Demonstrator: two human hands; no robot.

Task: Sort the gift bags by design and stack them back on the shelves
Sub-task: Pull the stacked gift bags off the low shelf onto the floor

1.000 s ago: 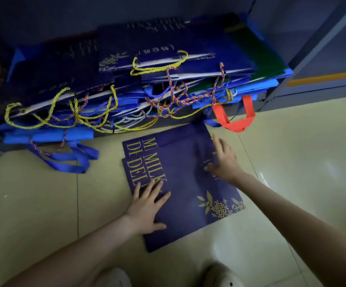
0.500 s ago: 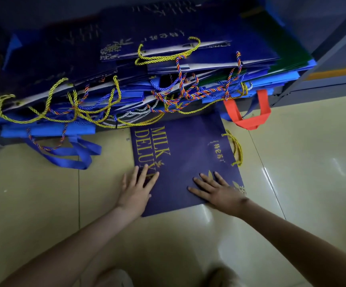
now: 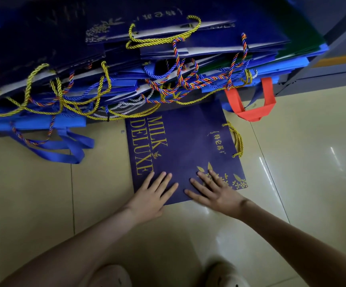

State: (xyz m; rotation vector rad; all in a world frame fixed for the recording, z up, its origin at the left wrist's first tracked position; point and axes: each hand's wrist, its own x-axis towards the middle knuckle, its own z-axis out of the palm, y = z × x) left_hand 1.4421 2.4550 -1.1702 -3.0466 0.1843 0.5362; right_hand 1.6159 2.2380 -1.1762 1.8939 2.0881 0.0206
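A flat dark-purple gift bag (image 3: 184, 146) with gold "MILK DELUXE" lettering lies on the tiled floor, its far edge tucked under the shelf. Its yellow rope handle (image 3: 237, 139) sticks out at the right side. My left hand (image 3: 152, 195) presses flat on the bag's near left corner with straight fingers. My right hand (image 3: 213, 189) lies flat on the near right part, over the gold leaf print. Above, a messy pile of blue and purple gift bags (image 3: 168, 48) fills the bottom shelf, their rope handles tangled and hanging over its front.
A red fabric handle (image 3: 250, 112) and blue ribbon handles (image 3: 68, 146) droop from the pile onto the floor. A grey shelf upright (image 3: 337, 34) rises at the right. Beige tiles (image 3: 302, 172) spread right and left of the bag. Shoe tips (image 3: 226, 274) show at the bottom.
The bag has slid away from me toward the shelf and now lies squared up as a single stack. Both hands have shifted to its near edge, closer together.
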